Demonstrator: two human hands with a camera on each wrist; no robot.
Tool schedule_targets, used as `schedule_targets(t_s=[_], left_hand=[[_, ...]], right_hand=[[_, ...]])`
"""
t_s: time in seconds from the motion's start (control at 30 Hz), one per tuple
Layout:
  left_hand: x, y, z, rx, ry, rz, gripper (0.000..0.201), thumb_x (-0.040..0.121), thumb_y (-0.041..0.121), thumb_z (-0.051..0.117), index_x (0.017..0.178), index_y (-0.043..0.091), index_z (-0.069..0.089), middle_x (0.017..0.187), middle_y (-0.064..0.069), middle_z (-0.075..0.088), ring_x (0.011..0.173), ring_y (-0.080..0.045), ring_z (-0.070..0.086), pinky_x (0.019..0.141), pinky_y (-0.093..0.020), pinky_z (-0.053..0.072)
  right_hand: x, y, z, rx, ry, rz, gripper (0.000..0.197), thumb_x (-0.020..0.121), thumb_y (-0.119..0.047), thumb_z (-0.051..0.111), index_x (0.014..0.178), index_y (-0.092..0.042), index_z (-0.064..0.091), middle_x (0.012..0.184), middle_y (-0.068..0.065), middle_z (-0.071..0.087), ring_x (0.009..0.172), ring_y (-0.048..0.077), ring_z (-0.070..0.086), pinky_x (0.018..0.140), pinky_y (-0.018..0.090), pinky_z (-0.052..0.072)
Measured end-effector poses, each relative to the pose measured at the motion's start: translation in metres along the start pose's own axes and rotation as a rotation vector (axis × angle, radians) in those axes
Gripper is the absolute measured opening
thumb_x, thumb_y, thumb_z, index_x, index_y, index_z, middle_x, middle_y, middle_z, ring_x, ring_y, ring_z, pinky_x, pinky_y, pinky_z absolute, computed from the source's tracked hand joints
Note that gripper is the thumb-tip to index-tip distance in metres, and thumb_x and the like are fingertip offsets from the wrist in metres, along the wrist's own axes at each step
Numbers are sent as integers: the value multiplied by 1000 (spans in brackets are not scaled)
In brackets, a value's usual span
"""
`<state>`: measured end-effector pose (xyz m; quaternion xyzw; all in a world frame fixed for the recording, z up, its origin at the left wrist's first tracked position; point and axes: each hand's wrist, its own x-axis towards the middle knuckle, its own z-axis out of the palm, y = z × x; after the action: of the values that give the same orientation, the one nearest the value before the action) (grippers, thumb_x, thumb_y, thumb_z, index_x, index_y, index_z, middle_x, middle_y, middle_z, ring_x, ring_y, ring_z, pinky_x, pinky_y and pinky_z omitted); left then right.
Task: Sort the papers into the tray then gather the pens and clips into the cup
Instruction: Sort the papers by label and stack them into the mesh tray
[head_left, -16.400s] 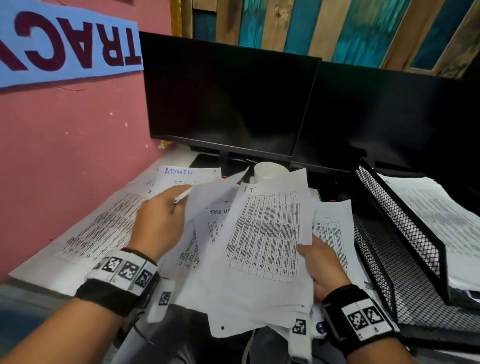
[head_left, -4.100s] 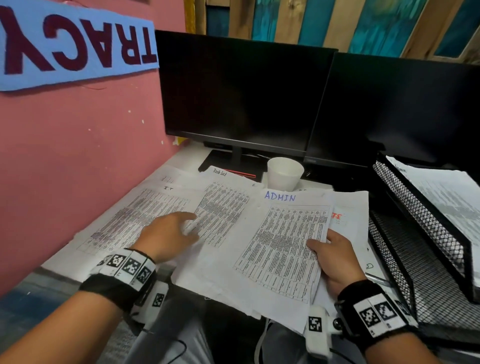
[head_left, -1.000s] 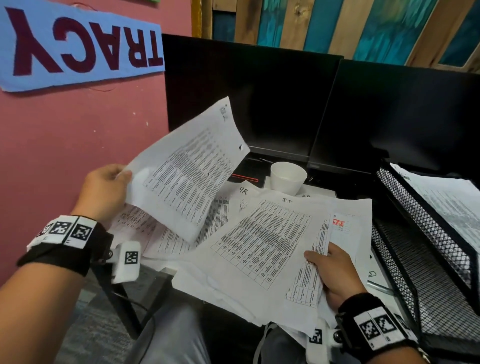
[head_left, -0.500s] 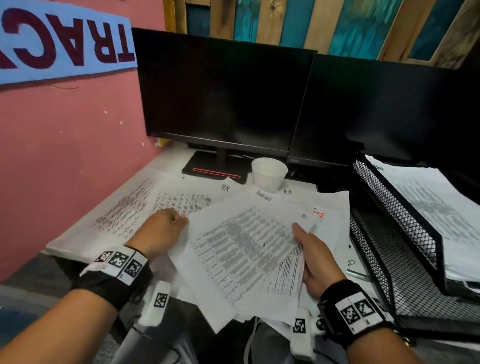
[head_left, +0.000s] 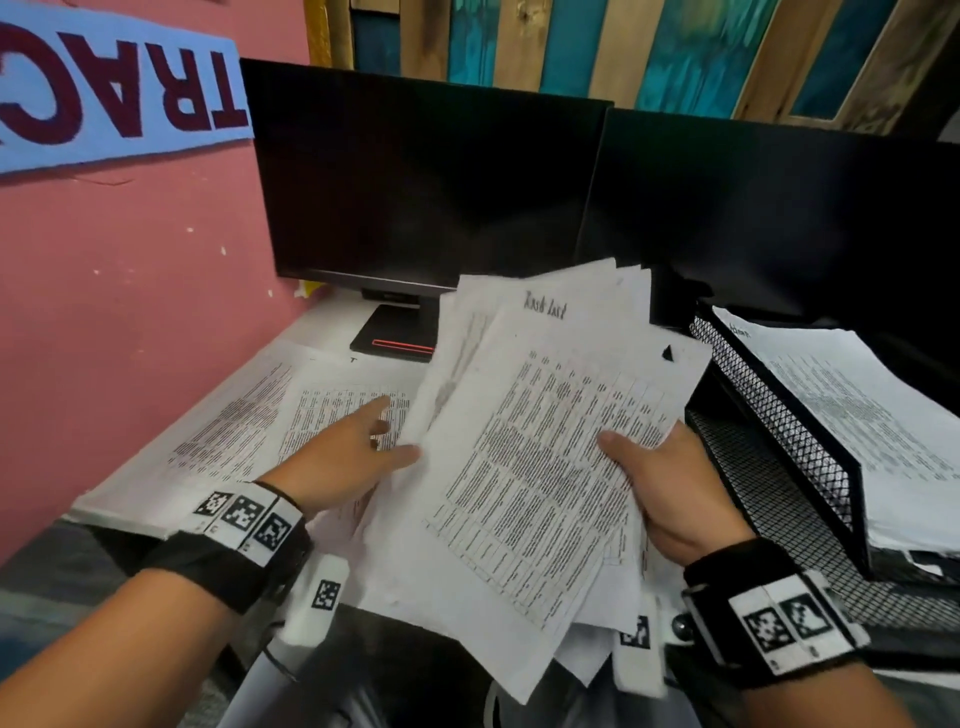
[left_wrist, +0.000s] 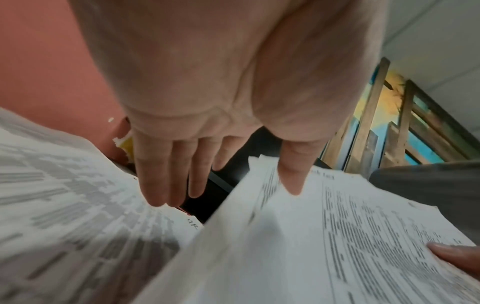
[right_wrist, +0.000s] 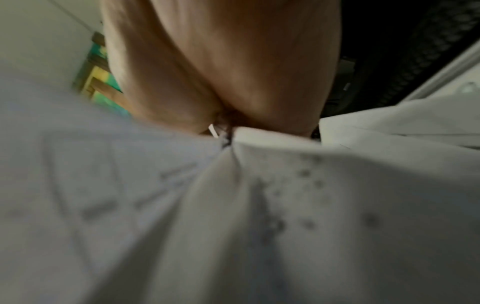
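A stack of printed papers (head_left: 530, 457) is raised off the desk and tilted toward me. My right hand (head_left: 649, 467) grips its right edge, thumb on top, fingers hidden beneath. My left hand (head_left: 384, 431) is at the stack's left edge with straight fingers (left_wrist: 166, 181). Its thumb (left_wrist: 293, 176) touches the stack (left_wrist: 337, 236). More sheets (head_left: 249, 431) lie flat on the desk at left. The black mesh tray (head_left: 779, 415) stands at right, and its upper tier holds papers (head_left: 857, 405). The cup, pens and clips are hidden. The right wrist view is blurred, showing only palm and the stack (right_wrist: 233, 205).
Two dark monitors (head_left: 415, 182) (head_left: 779, 218) stand side by side at the back of the desk. The left one's stand (head_left: 395, 338) is just behind the loose sheets. A pink wall (head_left: 130, 312) borders the desk on the left. The tray's lower mesh tier (head_left: 769, 499) is bare.
My right hand has lifted the stack off the desk and tilted it up, which hides the white cup. My left hand has uncurled and reached to the stack's left edge.
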<state>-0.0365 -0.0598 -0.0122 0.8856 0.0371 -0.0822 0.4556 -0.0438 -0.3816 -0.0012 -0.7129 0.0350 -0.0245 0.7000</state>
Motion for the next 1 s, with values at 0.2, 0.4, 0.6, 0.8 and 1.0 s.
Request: schedule_targets(t_s=[0.2, 0.4, 0.6, 0.8, 1.0], left_hand=[[-2, 37, 8, -387, 90, 235, 47, 99, 10, 71, 139, 30, 58, 128, 12, 76, 118, -13, 73, 108, -51, 55], [-16, 69, -2, -365, 377, 494, 43, 102, 2, 59, 133, 33, 61, 120, 22, 73, 112, 8, 68, 90, -10, 52], [-30, 59, -5, -502, 282, 599, 38, 95, 13, 71, 126, 31, 58, 122, 15, 76, 116, -4, 72, 91, -20, 58], [-37, 68, 7, -519, 209, 637, 27, 96, 19, 75, 116, 3, 66, 91, 0, 79, 96, -1, 77, 87, -17, 60], [-23, 78, 9, -826, 234, 574, 44, 97, 35, 63, 132, 7, 66, 127, -12, 76, 117, -31, 73, 94, -39, 61]], right_hand=[[-8, -39, 12, 29, 0, -160, 35, 103, -2, 60, 123, -28, 70, 127, -3, 77, 122, 21, 71, 111, 57, 51], [-11, -64, 26, 74, 84, -274, 40, 102, 2, 54, 128, -26, 67, 125, -5, 77, 120, 17, 72, 108, 53, 55], [-7, -53, 26, 211, 297, -378, 39, 101, -4, 62, 136, -19, 61, 125, -3, 76, 119, 15, 72, 108, 44, 55], [-11, -54, 34, 210, 222, -416, 37, 92, 12, 50, 103, -19, 65, 96, -12, 78, 97, 7, 73, 83, 21, 58], [-7, -53, 32, 174, 203, -373, 42, 96, 11, 47, 113, -24, 63, 103, -18, 77, 102, 2, 72, 90, 21, 57]])
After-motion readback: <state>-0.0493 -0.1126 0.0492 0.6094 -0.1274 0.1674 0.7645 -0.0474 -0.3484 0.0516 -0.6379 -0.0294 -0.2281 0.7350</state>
